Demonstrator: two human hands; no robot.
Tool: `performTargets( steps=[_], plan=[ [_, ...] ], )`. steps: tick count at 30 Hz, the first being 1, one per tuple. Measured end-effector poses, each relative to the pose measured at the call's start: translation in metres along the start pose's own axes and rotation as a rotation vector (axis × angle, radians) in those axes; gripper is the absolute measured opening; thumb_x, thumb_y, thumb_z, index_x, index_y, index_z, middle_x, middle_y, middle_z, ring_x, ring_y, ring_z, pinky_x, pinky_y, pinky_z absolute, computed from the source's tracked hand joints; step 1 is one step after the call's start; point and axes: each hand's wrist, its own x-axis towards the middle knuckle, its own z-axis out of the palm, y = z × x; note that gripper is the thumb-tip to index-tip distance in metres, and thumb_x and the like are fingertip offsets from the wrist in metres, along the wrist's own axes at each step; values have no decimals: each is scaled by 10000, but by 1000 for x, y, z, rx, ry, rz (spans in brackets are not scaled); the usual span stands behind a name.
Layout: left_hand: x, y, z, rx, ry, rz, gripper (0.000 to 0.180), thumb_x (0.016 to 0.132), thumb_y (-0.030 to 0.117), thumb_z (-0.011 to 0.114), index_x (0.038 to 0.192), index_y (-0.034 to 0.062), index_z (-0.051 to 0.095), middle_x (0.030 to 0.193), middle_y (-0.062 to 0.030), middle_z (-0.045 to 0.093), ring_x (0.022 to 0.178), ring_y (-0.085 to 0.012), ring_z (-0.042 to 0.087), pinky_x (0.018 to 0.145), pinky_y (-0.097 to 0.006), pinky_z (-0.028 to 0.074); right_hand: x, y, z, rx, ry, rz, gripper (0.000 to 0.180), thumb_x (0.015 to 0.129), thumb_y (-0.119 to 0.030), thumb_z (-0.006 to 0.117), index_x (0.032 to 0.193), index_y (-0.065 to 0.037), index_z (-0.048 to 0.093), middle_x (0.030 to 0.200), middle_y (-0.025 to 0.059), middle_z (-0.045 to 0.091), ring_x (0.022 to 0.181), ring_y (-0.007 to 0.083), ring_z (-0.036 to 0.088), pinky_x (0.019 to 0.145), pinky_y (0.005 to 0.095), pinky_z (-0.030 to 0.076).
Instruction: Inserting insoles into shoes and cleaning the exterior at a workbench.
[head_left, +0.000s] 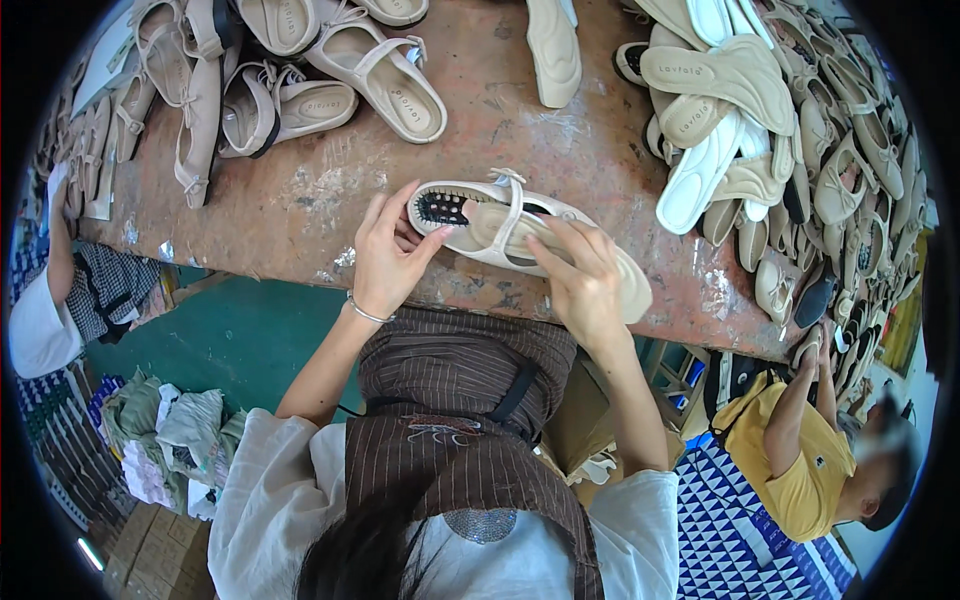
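A beige strapped shoe (487,254) lies across the near part of the table, heel to the left. Inside its heel, a black, dotted inner base shows. My left hand (388,255) grips the heel end, thumb on the near rim and fingers at the far side. A pale beige insole (490,222) reaches under the strap into the shoe. My right hand (584,275) closes on the insole's other part, fingers over the front of the shoe. Beyond that hand sticks out a rounded beige end (632,288); whether it belongs to the same insole I cannot tell.
Several beige shoes (385,85) stand at the back left. One loose insole (556,55) lies at the back middle. Insoles (715,75) are stacked at the right beside a large heap of shoes (840,180). Co-workers sit left and right, one in a yellow shirt (790,455).
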Motion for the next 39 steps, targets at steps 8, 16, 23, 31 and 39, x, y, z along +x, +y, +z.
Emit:
performTargets(
  steps=[8,16,23,31,39],
  plan=[
    [12,-17,-1,-103,5,12,527,739,149,870,1192,-15,656,845,-53,565,611,-88,563,547,-232,493,33,-14,37,170,-15,50,295,728,14,658,1010,-20,736,1131,116,660,1083,282,618,894,411,504],
    [22,-14,1,-34,37,9,377,738,125,857,1060,0,705,787,-40,589,600,-82,544,535,-236,463,45,-20,50,105,-60,29,260,729,5,653,978,3,727,1046,109,654,988,270,629,878,385,521],
    [39,-13,-1,-327,-64,-371,117,841,66,752,889,-26,698,556,-10,568,414,-43,484,373,-262,367,44,-10,49,-38,-189,-132,429,732,-40,638,1156,11,663,1203,103,627,1068,250,617,912,370,522],
    [39,-27,6,-184,35,-166,56,829,19,707,863,-23,693,545,-73,553,488,-84,491,468,-288,394,51,-25,33,-40,-545,-155,514,811,-160,629,1305,-18,600,1332,95,613,1145,242,635,1048,359,453],
    [29,-11,0,41,-83,-87,105,867,66,661,799,-1,617,577,-158,571,460,-239,535,479,-365,406,36,-16,20,-114,-172,108,328,651,-21,646,970,0,717,1023,137,726,1194,273,609,1168,500,293]
  ],
)
